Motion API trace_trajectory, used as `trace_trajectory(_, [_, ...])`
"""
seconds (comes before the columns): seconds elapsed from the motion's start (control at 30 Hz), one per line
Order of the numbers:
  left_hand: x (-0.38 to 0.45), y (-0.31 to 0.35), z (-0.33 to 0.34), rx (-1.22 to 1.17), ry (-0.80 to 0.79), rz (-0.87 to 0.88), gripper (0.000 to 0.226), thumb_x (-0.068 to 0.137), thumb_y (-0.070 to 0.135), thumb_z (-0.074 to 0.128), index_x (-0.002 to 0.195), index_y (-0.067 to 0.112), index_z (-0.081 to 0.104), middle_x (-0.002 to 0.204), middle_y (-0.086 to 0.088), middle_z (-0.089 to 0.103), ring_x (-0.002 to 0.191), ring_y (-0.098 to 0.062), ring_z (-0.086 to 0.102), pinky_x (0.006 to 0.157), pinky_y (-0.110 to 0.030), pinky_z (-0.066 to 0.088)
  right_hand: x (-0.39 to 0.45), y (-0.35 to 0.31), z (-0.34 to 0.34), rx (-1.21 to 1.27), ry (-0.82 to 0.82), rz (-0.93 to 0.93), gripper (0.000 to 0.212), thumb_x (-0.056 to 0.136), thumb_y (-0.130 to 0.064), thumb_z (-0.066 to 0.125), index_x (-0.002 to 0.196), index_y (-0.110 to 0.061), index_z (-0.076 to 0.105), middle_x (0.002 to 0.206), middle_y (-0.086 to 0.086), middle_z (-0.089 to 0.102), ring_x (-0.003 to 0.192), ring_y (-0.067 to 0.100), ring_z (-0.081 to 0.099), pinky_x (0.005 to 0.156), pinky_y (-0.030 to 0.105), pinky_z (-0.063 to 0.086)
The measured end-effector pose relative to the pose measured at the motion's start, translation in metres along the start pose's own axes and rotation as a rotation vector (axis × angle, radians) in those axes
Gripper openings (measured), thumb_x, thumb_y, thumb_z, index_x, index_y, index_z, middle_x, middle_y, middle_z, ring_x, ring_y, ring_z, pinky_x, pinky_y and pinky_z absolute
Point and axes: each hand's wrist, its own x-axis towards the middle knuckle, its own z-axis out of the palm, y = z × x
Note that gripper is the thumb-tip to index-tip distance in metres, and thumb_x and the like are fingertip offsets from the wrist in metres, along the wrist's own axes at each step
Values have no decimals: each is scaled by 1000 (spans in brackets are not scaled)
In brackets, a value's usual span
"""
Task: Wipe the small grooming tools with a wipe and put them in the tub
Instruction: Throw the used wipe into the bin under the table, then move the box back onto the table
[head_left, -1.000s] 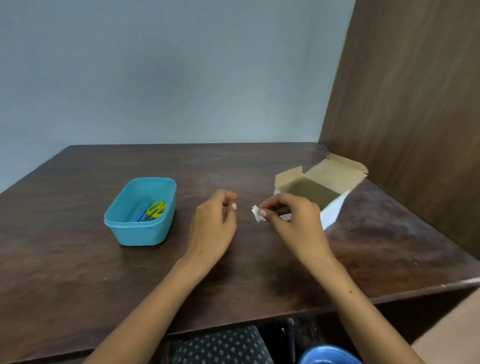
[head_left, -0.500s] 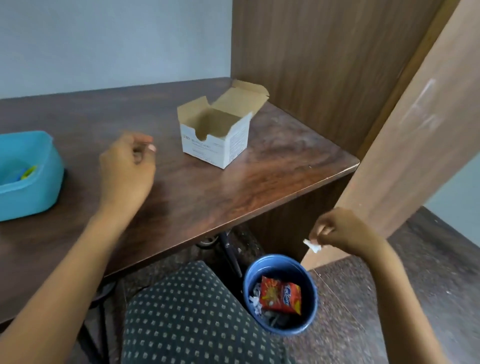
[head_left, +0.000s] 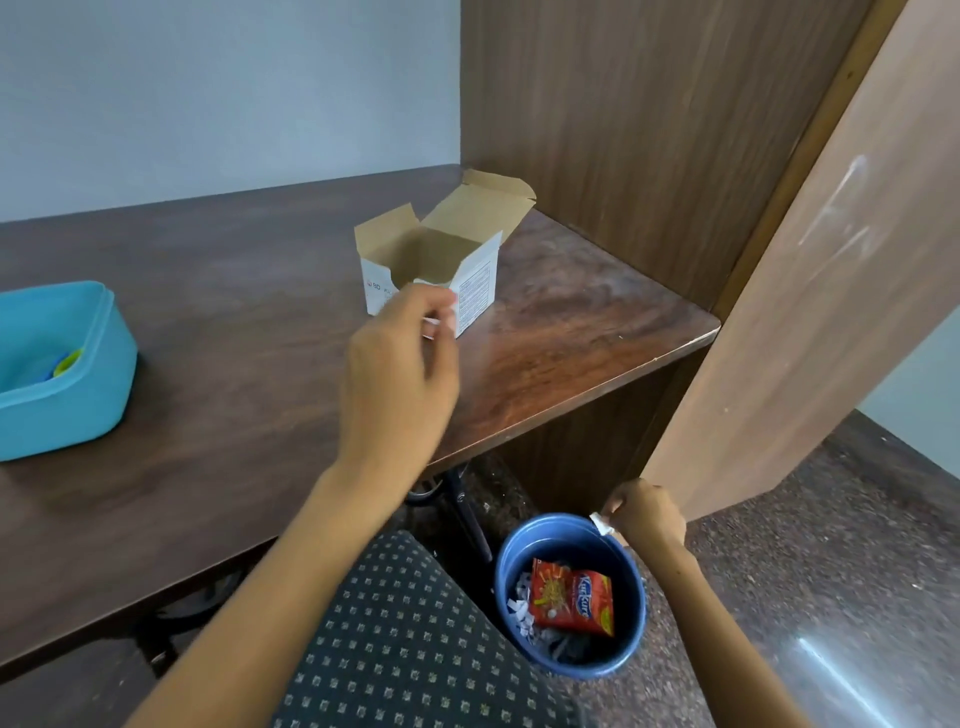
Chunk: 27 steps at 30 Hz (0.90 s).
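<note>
We pinch wipe (head_left: 601, 523) in right hand (head_left: 647, 512) over bin (head_left: 571, 597) rim. Left hand (head_left: 400, 374) above table (head_left: 234, 312) near right edge, fingers curled, maybe pinching something white.

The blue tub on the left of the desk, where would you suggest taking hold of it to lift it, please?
Grip the blue tub by its near right corner, under the projecting rim, coming from the right where the desk is bare. The lip gives the fingers a ledge. Its left part is out of frame, so that side cannot be judged.
</note>
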Motion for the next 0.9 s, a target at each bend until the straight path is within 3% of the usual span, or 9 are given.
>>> trace_trajectory(0.13, [-19,25,29,-61,-151,150,17,93,15,52,108,13,63,95,4,69,86,-6,64,72,-28,55,4,4,4,-10,-1,40,15,85,-9,62,89,-18,73,98,5,69,82,22,65,66,30,52])
trace_trajectory(0.23, [-27,31,42,-49,-211,196,16,94,15,52,107,12,63,94,3,69,84,-6,63,70,-15,51,3,5,3,21,28,54,13,84,-8,65,87,-17,73,98,4,68,81,21,65,70,32,56])
trace_trajectory(0.5, [-28,31,46,-63,-203,199,16,93,13,55,106,11,63,96,2,69,85,-5,63,71,-14,51,-4,-7,-16,60,14,-15,9,80,-14,71,89,-16,70,96,5,70,84,20,65,67,27,51])
trace_trajectory(0.63, [-25,29,43,-76,-188,185,16,93,12,55,107,10,63,97,1,69,86,-7,64,72,-17,54,-22,-28,-53,66,-3,-173,6,79,-21,72,82,-20,68,87,-1,69,81,15,65,74,30,56])
trace_trajectory(0.73, [-19,26,36,-92,-153,172,16,92,11,55,106,11,63,95,1,70,88,-8,65,72,-28,56,-48,-54,-97,100,10,-363,13,77,-28,74,72,-27,61,73,-10,64,72,6,63,67,24,52])
trace_trajectory(0.9, [-2,20,16,-99,-35,110,15,92,11,56,102,12,65,98,4,70,92,-5,64,75,-25,55,-82,-115,-165,328,199,-667,7,78,-29,73,76,-26,67,74,-13,65,72,-2,61,67,15,49])
